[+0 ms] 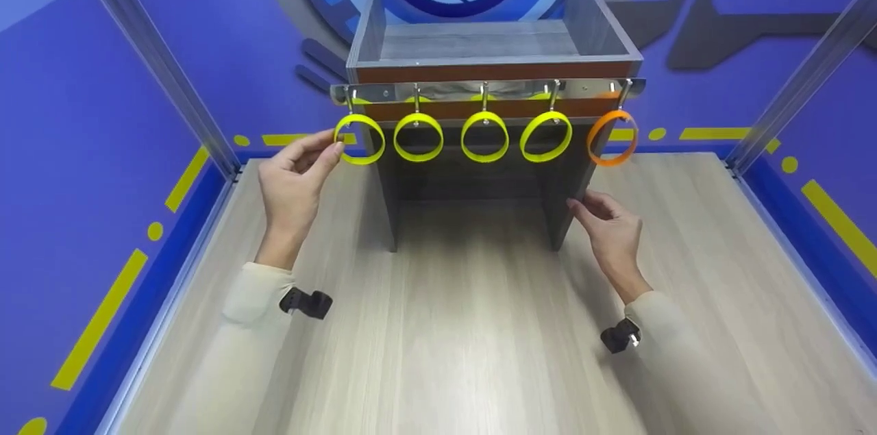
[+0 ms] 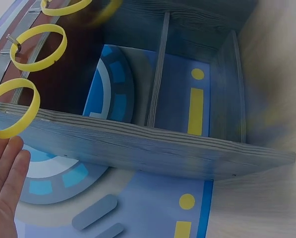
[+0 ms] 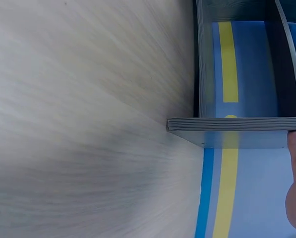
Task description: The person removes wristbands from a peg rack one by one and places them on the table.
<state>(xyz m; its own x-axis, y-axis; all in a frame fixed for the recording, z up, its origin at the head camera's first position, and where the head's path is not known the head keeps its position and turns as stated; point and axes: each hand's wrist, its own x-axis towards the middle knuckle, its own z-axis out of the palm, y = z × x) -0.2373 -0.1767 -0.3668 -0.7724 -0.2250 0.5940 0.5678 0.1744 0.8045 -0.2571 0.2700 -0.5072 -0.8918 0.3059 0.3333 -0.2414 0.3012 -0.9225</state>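
Note:
My left hand (image 1: 294, 175) pinches the near left rim of the leftmost yellow ring (image 1: 360, 159) between thumb and fingers. That ring hangs from a metal hook on the rail (image 1: 452, 90). Seen from the left wrist, extended fingers (image 2: 8, 171) lie at the edge of the yellow ring (image 2: 31, 111). My right hand (image 1: 612, 228) is low at the right side panel of the grey wooden shelf (image 1: 558, 233), fingertips right at its front edge. One fingertip (image 3: 295, 141) meets the panel edge (image 3: 237, 124) in the right wrist view; the other fingers are hidden there.
Three more yellow rings, one being the middle ring (image 1: 485, 158), and an orange ring (image 1: 613, 161) at the far right hang along the rail. The shelf has an open upper tray (image 1: 473, 44). It stands on a pale wood table (image 1: 473, 325) between blue-purple walls (image 1: 185, 31).

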